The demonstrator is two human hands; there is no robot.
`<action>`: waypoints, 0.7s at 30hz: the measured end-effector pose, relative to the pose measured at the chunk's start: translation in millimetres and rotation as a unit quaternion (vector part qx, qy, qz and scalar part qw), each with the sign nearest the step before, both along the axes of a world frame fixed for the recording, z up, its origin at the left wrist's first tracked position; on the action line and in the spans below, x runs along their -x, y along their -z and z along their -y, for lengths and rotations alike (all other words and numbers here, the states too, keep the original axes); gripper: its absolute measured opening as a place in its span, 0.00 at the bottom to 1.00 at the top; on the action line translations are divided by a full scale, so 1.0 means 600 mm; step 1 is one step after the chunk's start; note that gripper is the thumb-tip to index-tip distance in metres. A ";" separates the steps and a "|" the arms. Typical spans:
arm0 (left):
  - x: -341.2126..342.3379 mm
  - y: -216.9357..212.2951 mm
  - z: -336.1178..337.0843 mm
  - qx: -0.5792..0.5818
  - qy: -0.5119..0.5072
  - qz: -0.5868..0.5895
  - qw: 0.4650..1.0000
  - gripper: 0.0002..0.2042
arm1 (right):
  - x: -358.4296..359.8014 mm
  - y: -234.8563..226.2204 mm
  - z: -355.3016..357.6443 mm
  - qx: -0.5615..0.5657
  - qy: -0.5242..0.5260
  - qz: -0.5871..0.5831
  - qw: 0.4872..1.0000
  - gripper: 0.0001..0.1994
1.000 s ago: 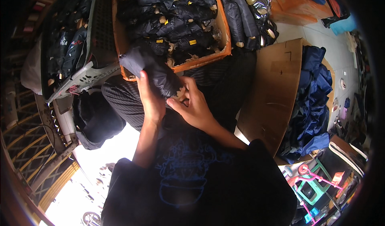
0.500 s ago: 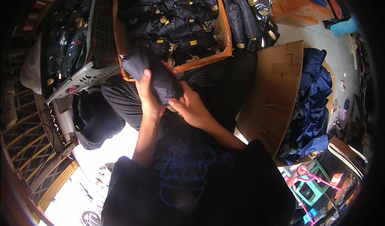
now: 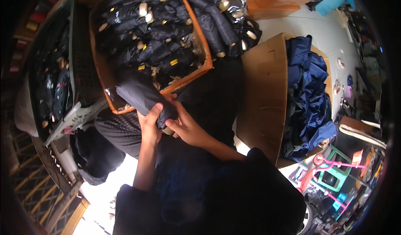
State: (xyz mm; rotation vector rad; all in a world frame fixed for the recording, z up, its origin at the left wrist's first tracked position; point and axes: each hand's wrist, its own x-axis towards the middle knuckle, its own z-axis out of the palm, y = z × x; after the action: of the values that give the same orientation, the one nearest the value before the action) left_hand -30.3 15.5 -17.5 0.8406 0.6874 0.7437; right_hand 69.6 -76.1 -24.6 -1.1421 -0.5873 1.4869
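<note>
A folded black umbrella (image 3: 144, 93) lies slantwise between my two hands, its far end pointing up and left toward an open box. My left hand (image 3: 148, 124) is closed around its near part from the left, thumb on top. From the right, my right hand (image 3: 187, 128) grips the near end, its thumb pressed close to the left thumb. A small pale piece, likely the handle, shows below the thumbs. Just beyond, the orange-rimmed box (image 3: 204, 66) holds several rows of similar black folded umbrellas (image 3: 163, 47) with pale handles and yellow tags.
A dark plastic crate (image 3: 81, 55) with more umbrellas stands at left. More wrapped umbrellas (image 3: 215, 22) lie right of the box. A cardboard box (image 3: 263, 97) with dark blue fabric (image 3: 309, 93) stands at right. Behind it are a green stool (image 3: 338, 168) and a pink scooter-like frame (image 3: 340, 164).
The whole view has shifted, so the boxes sit further left. My left hand has moved down the umbrella toward its near end, closer to my right hand. Both hands keep their hold.
</note>
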 end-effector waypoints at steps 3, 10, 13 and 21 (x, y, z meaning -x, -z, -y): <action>-0.029 0.006 0.011 -0.027 0.043 -0.057 0.997 0.23 | -0.035 -0.001 0.010 0.017 0.050 0.016 0.998 0.27; -0.050 0.049 0.019 -0.088 0.118 -0.022 0.989 0.23 | -0.243 -0.005 -0.063 -0.047 0.321 0.358 0.875 0.17; -0.023 0.059 0.010 -0.113 0.090 -0.076 0.987 0.16 | -0.389 -0.032 -0.138 -0.037 0.386 0.510 0.768 0.22; 0.051 0.086 -0.006 -0.120 0.007 -0.137 0.983 0.11 | -0.667 0.034 -0.284 0.040 0.357 0.699 0.618 0.15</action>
State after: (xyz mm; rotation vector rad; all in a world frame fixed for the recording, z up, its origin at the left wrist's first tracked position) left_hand -61.0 19.3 -68.9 1.1832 0.8464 0.7135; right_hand 470.0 94.6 -45.1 -2.1767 -0.8801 -0.3515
